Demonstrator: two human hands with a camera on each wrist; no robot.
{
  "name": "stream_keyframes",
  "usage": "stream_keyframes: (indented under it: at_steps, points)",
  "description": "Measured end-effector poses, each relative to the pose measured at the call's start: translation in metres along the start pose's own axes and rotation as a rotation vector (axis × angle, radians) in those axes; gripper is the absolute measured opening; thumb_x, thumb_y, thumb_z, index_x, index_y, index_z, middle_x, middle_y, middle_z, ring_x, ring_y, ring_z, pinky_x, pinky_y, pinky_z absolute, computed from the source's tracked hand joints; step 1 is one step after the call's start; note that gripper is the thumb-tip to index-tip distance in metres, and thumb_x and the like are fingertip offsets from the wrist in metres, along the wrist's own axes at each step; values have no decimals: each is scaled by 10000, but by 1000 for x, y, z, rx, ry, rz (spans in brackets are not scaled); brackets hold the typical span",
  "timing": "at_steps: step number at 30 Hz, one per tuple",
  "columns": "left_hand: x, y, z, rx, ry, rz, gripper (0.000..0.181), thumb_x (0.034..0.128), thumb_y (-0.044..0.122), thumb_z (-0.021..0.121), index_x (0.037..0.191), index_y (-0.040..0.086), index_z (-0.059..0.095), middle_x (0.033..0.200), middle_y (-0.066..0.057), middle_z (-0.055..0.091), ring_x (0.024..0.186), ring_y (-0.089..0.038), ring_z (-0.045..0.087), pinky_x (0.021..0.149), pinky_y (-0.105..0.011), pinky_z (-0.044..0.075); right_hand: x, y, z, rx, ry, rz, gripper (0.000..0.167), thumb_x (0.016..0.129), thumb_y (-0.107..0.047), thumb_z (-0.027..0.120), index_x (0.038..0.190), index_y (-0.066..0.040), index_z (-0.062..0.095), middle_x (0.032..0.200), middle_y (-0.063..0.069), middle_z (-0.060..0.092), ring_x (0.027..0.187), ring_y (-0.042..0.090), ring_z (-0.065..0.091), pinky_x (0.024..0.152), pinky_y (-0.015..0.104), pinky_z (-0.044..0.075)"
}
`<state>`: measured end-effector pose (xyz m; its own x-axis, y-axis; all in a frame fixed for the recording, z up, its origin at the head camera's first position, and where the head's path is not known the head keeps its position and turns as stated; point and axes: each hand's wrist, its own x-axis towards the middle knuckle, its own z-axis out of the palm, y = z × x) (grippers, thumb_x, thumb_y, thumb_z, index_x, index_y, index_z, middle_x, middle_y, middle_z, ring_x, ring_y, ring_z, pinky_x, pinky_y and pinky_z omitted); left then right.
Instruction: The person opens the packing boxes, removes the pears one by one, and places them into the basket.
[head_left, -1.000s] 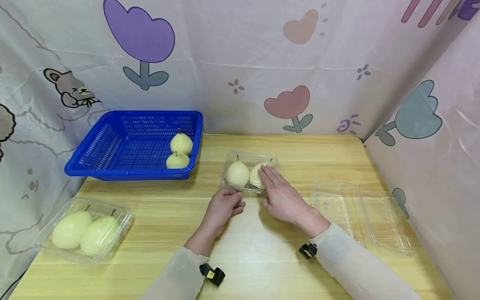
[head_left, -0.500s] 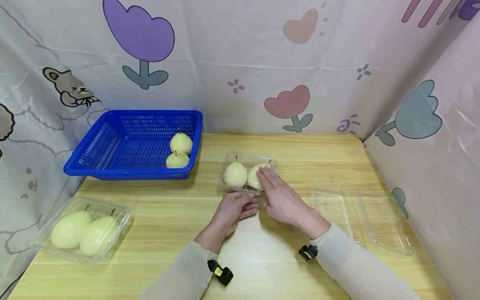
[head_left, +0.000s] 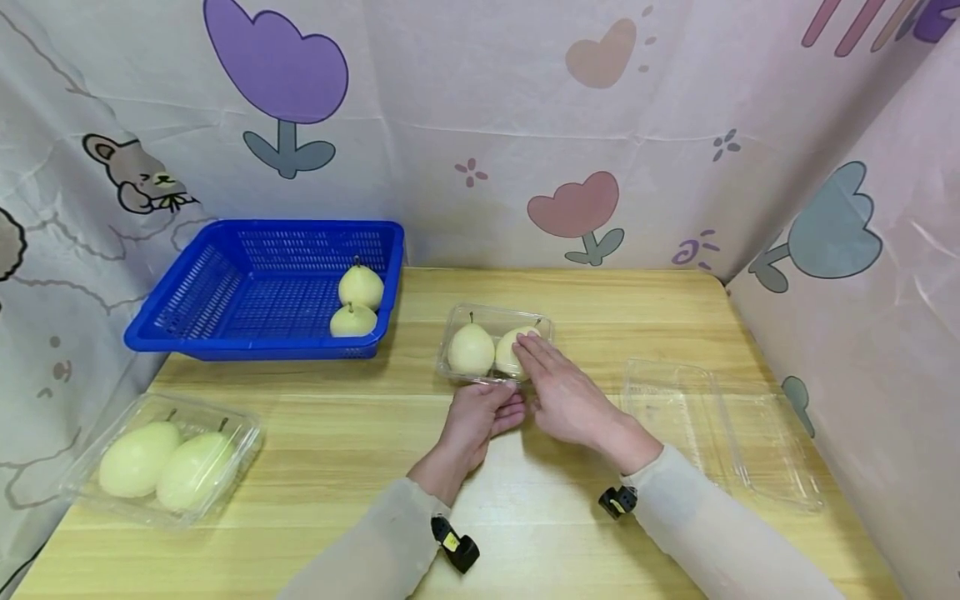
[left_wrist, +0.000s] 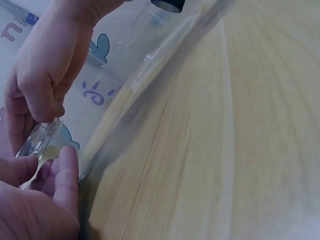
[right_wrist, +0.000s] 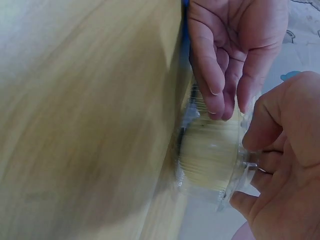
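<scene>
A clear plastic clamshell box (head_left: 452, 362), its lid down, holds two pale yellow pears (head_left: 471, 350) near the table's middle. At its front edge, my left hand (head_left: 476, 421) pinches the rim, thumb above and fingers lower, as the left wrist view also shows with the rim (left_wrist: 45, 137) by the thumb. My right hand (head_left: 566, 396) lays its straight fingers over the lid's right side, above the right-hand pear (head_left: 510, 354). In the right wrist view, the right thumb (right_wrist: 262, 127) is close to the rim, and ribbed box walls cover a pear (right_wrist: 210, 152).
A blue plastic basket (head_left: 262, 343) with two pears (head_left: 360, 287) stands at the back left. Another clear box (head_left: 247, 417) with two pears is at the front left. An opened clear clamshell box (head_left: 675, 408) lies on the right of the wooden table (head_left: 555, 533). Printed cloth surrounds the table.
My left hand has slid right along the box's front edge, toward the right hand. The box shifted slightly left early on. My right hand stays on the lid.
</scene>
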<state>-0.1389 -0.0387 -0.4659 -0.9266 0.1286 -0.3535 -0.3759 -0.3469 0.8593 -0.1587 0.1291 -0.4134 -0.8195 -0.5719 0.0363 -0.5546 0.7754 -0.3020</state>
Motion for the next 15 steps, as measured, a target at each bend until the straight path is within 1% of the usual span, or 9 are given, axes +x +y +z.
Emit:
stream_keyframes:
  at_steps: [2,4,6,8,11,12,14,15]
  points:
    - [0,-1,2,-7,5,5,271,1053,104,623,1187,-126,673,943,-102,744,821,-152,744,833,-309,654,1,2,-2,39,-3,13,819,893,-16,662,1632,9,312,1735,170,243,1620,347,197,1315,520,209]
    - [0,-1,4,-10,10,4,261,1046,107,626,1170,-115,683,948,-102,748,833,-157,748,842,-313,653,2,4,-4,108,10,34,774,916,-33,648,1626,-2,341,1727,164,273,1613,349,223,1310,528,218]
    - [0,-2,5,-12,9,3,259,1039,108,630,1162,-114,685,960,-111,752,847,-169,751,849,-319,652,3,7,-9,199,47,61,695,963,-62,616,1612,-4,376,1707,176,320,1595,361,273,1301,538,240]
    - [0,-1,5,-12,7,-1,261,1041,111,632,1164,-114,684,983,-131,755,857,-178,754,852,-322,652,5,10,-13,292,106,102,610,1021,-108,570,1601,-17,407,1681,192,366,1565,385,335,1283,552,280]
    - [0,-1,5,-9,6,-7,263,1047,113,633,1170,-114,682,1011,-158,759,852,-178,757,845,-316,653,9,15,-21,409,198,190,525,1083,-178,516,1581,-24,447,1596,221,485,1457,413,490,1204,567,416]
    - [0,0,5,-10,5,-9,263,1049,113,632,1172,-115,681,1012,-159,761,847,-174,758,843,-314,653,11,17,-22,439,220,230,513,1096,-204,503,1577,-31,456,1576,219,509,1427,414,523,1181,566,446]
    - [0,0,5,-9,4,-10,262,1052,111,630,1173,-116,681,1003,-152,765,835,-165,758,838,-310,653,14,21,-25,479,252,307,490,1102,-212,485,1557,-29,487,1494,224,591,1303,399,623,1086,554,531]
    - [0,-1,5,-10,5,-9,260,1052,107,628,1174,-117,681,996,-149,767,831,-163,759,837,-312,654,16,23,-26,493,259,340,482,1106,-216,478,1546,-19,499,1461,230,616,1275,397,640,1068,550,541]
